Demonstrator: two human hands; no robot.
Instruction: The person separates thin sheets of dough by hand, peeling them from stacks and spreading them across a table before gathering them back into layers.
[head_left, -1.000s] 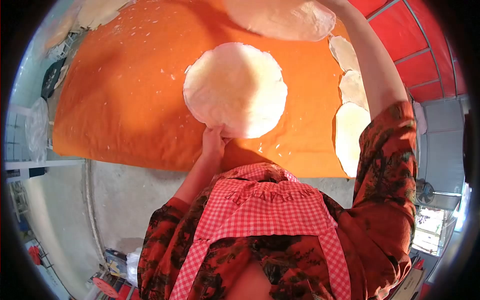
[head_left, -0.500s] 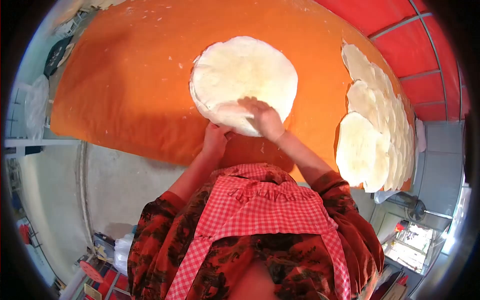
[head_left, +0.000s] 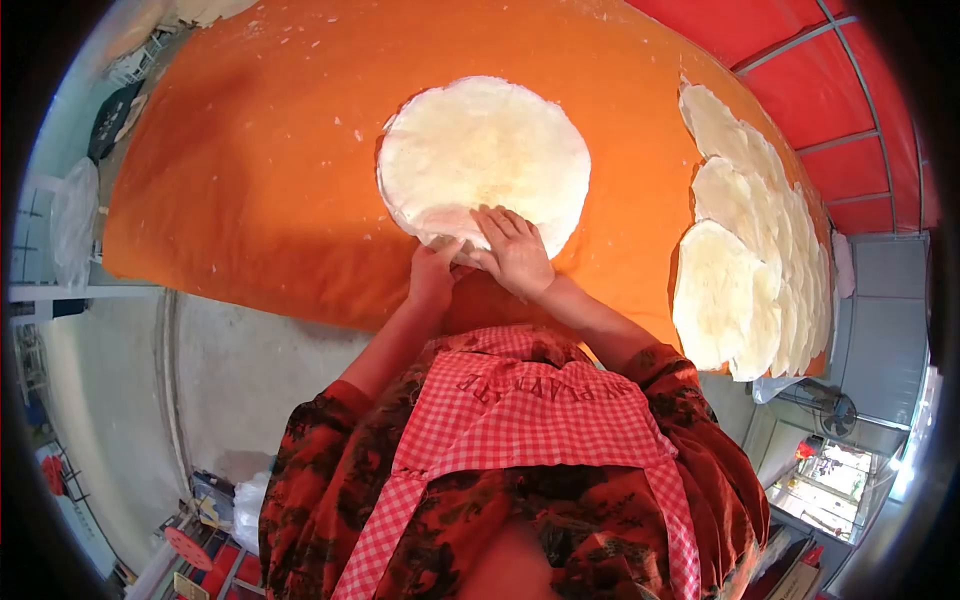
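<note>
A pale round flatbread [head_left: 485, 150] lies on the orange cloth, its left edge looking layered, as if several sheets are stacked. At its near edge my left hand [head_left: 433, 272] is closed, with thumb and fingers pinching the rim. My right hand [head_left: 518, 255] rests on the near part of the bread, palm down, fingers stretched out and slightly spread. The thumb of that hand reaches toward my left fingertips. Part of the near rim is hidden under both hands.
The orange cloth [head_left: 270, 150] covers a wide table with small white flakes on it. Overlapping flatbreads [head_left: 720, 290] lie along the right side. A red panel with metal bars [head_left: 820, 100] stands behind them. Clear plastic bags [head_left: 75, 215] hang at the left edge.
My right hand has shifted slightly left and down, closer to my left hand, and now lies flatter with fingers spread. My left hand stays at the near rim.
</note>
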